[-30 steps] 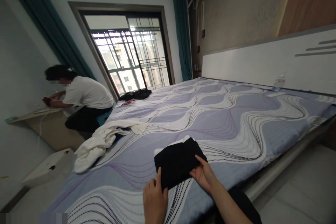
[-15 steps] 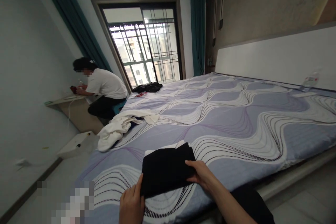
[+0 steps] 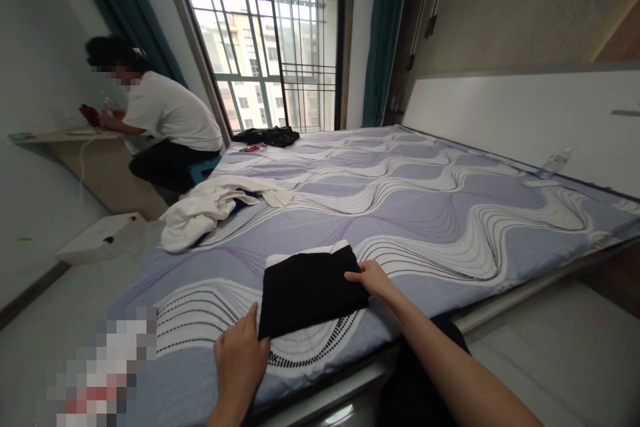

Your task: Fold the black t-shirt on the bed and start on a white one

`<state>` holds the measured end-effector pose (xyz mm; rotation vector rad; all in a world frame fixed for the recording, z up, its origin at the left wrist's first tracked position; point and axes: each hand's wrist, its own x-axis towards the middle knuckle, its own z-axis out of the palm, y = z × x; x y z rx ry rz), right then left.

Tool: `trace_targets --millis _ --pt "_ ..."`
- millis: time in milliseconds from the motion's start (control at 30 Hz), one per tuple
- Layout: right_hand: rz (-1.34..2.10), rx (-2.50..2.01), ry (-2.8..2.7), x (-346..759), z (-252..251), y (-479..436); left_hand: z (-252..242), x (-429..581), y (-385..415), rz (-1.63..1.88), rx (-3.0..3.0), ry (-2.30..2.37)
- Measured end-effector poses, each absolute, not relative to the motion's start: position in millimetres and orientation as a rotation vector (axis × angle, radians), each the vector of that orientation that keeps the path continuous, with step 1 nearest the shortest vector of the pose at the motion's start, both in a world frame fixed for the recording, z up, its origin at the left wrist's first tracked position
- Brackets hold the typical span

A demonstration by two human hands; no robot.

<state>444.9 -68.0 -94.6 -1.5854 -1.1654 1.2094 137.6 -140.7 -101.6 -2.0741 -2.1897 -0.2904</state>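
A folded black garment (image 3: 307,290) with a white edge lies flat on the bed (image 3: 425,213) near its front edge. My left hand (image 3: 240,360) rests at the garment's near left corner, fingers touching the cloth. My right hand (image 3: 370,278) presses on the garment's right edge, fingers laid flat on it. Neither hand lifts the cloth.
A crumpled white garment (image 3: 210,210) lies on the bed's left side, a dark pile (image 3: 270,137) at the far corner. A seated person in a white shirt (image 3: 165,120) works at a shelf by the window. A white box (image 3: 97,240) sits on the floor.
The view shifted and rose a little. Both hands slid outward along the black garment: the left to its near left corner, the right to its right edge.
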Motion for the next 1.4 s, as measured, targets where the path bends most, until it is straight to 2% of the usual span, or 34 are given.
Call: trace_targets --millis 467,567,633,700,767,867,1000,1133,1400 --pt "1.044 -1.679 -1.225 456 -113 -93 -101 139 -143 -0.287 -2.125 -2.216" --pt "0.937 -1.763 -1.269 458 -106 -94 -97 129 -139 -0.400 -2.242 -2.342" --pt "0.814 -1.821 -1.270 454 -94 -96 -89 128 -134 -0.632 -2.332 -2.341" --pt "0.606 -1.832 -1.297 440 -80 -98 -77 139 -126 -0.920 -2.414 -2.123" --pt "0.358 -1.752 -1.474 416 -68 -99 -69 161 -113 -1.052 -2.516 -1.787" --pt "0.148 -1.564 -1.902 374 -68 -94 -71 196 -85 -0.809 -2.699 -1.513" --pt "0.199 -1.594 -2.115 349 -91 -77 -95 212 -52 -0.490 -2.643 -1.667" --pt "0.321 -1.610 -2.013 374 -106 -49 -108 204 -46 -0.486 -2.549 -1.749" --pt "0.624 -1.448 -1.895 464 -114 -2 -102 208 -45 -0.487 -2.490 -1.865"
